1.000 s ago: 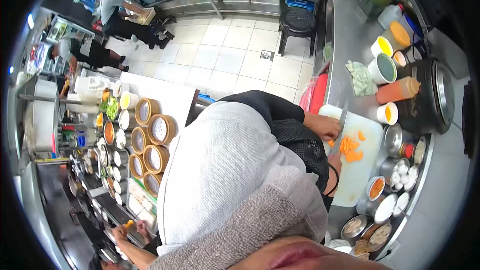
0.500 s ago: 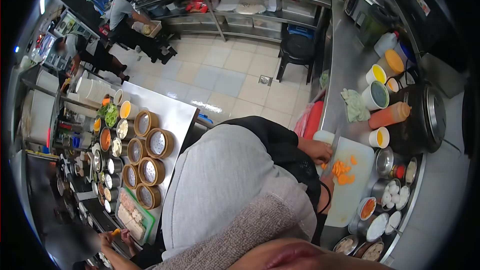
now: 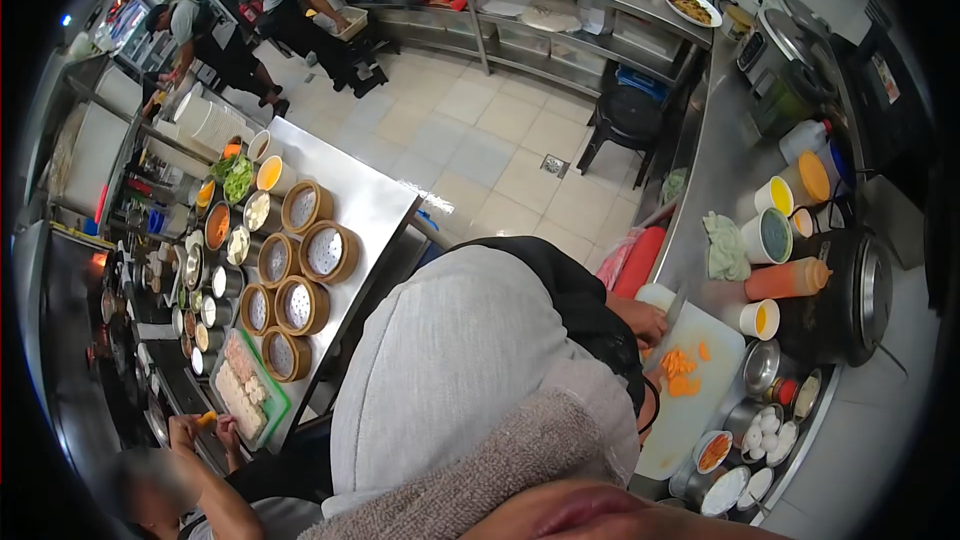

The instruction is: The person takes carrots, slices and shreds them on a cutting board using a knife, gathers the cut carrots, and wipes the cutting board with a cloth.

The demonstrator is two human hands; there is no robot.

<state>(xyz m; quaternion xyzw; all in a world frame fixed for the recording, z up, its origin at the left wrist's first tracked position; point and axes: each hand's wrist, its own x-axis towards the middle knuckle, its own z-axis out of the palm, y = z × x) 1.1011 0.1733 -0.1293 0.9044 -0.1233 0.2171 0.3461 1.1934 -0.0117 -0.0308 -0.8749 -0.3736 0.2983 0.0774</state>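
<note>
My left hand [image 3: 642,320] is closed, fingers bent down over an orange piece that looks like carrot [image 3: 647,352], mostly hidden at its fingertips. Below it in the view, my right hand [image 3: 656,380] is wrapped round the handle of a knife [image 3: 677,306], whose blade points up past my left fingers. The handle itself is hidden. Both hands are over a white cutting board [image 3: 700,415]. Sliced carrot pieces [image 3: 681,360] lie loose on the board, just right of the knife. My sleeve and torso cover part of the board's left side.
Right of the board stand a sauce bottle [image 3: 788,280], tubs, a bowl of carrot strips [image 3: 713,452], a bowl of white eggs [image 3: 768,435] and a black cooker [image 3: 840,290]. A green cloth [image 3: 725,247] lies above. Bamboo steamers [image 3: 330,251] stand left; several co-workers are around.
The view has shifted and turned, so the surroundings appear displaced. My hands remain at the board with the knife and carrot. The slices still lie beside the blade.
</note>
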